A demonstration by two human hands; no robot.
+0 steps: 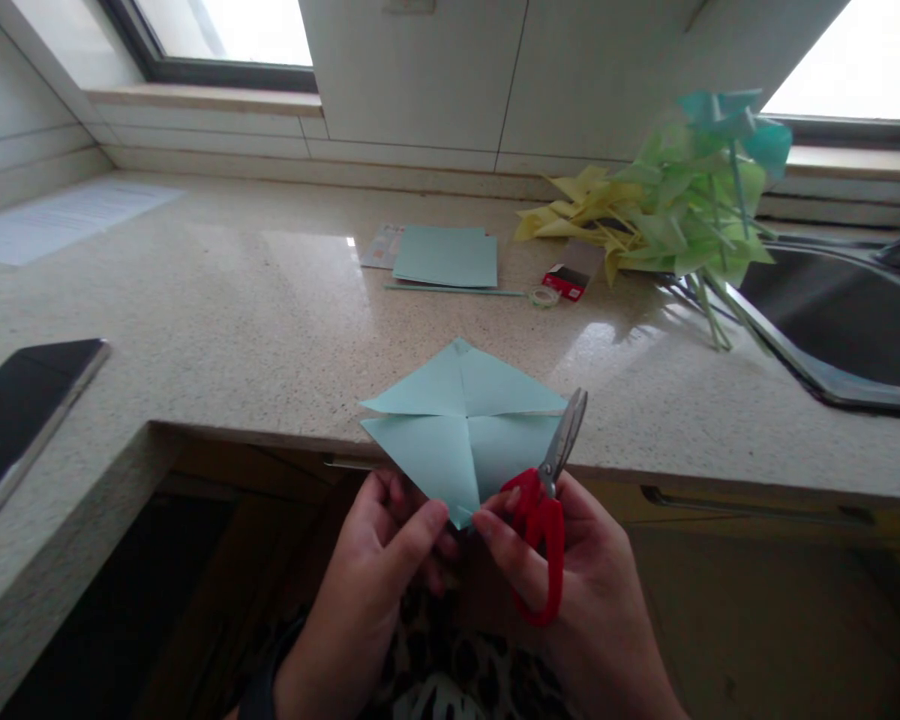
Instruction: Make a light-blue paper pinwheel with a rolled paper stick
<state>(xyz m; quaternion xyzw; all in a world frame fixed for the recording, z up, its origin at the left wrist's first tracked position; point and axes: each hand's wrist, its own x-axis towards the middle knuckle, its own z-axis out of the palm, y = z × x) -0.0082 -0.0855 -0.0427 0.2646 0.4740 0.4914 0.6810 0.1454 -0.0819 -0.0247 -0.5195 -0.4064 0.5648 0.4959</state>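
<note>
A light blue square of paper (429, 450) hangs with one corner toward me, partly over the counter edge. Slits run inward from its left and right corners, and crease lines cross near the middle. My left hand (386, 550) pinches the paper close to its nearest corner, thumb on top. On the other side of that corner, my right hand (570, 570) grips the paper's edge with thumb and fingertips. Red-handled scissors (551, 480) rest in the same right hand, blades pointing up and away, nearly closed. Fingers beneath the paper are partly hidden.
Farther back lie stacked blue sheets (446, 256), a thin stick (457, 290), a tape roll (544, 296) and a small red box (566, 282). Yellow, green and blue paper pinwheels (675, 195) sit beside the sink (810, 380). A phone (30, 410) and printed paper (67, 215) lie left.
</note>
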